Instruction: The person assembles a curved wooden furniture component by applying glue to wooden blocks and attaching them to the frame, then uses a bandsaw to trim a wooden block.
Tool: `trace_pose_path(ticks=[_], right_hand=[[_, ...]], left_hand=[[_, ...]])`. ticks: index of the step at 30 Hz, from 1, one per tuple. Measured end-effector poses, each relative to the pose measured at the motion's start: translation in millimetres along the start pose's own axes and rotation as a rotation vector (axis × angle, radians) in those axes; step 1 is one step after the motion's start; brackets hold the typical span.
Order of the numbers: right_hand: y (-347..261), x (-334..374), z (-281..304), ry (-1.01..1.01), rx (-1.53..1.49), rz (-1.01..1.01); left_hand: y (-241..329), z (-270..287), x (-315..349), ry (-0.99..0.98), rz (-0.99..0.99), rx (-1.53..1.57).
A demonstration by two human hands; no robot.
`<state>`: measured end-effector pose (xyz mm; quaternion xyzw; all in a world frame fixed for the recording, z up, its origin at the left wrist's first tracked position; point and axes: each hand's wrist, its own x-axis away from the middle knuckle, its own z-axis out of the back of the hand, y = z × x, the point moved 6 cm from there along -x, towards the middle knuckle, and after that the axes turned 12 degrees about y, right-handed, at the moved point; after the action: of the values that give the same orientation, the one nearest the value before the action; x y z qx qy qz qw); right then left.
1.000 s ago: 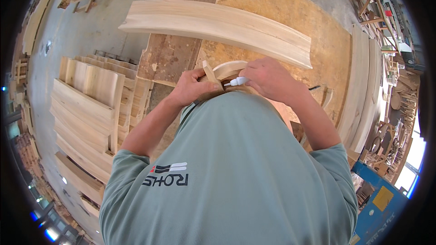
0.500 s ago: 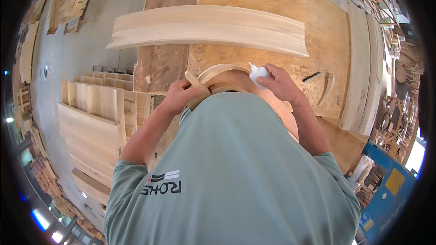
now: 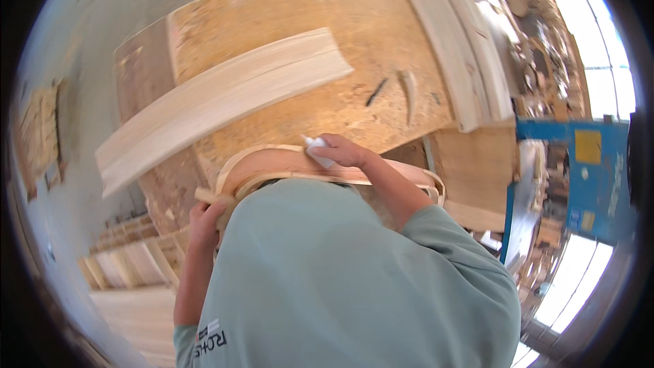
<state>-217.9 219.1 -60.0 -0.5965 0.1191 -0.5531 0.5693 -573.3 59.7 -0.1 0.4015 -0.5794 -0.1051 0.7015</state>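
A curved wooden piece with pale raised rims lies in front of my body, partly hidden by my shirt. My right hand is closed around a small white squeeze bottle, whose narrow nozzle points up and left above the far rim. At the left end of the curved piece, my left hand grips a short pale wood strip. Motion blur softens this hand, and whether the strip touches the rim I cannot tell.
A long, slightly hollowed board lies across the worktable. A black pen and a small curved wood offcut rest at its right. Long planks line the right edge, near a blue machine. Stacked boards stand at left.
My view has swung to the right, bringing more of the blue machine and the curved piece into sight. Both hands keep hold of the strip and the bottle.
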Motion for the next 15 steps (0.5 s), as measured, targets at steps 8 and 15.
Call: trace_pose_path(ticks=[8, 15], right_hand=[[-87.3, 16.4, 21.1, 0.136, 0.355, 0.240], [-185.7, -14.9, -16.8, -0.044, 0.546, 0.281]], left_hand=[[-11.6, 5.8, -0.6, -0.066, -0.083, 0.267], [-59.8, 57.5, 13.3, -0.021, -0.217, 0.404]])
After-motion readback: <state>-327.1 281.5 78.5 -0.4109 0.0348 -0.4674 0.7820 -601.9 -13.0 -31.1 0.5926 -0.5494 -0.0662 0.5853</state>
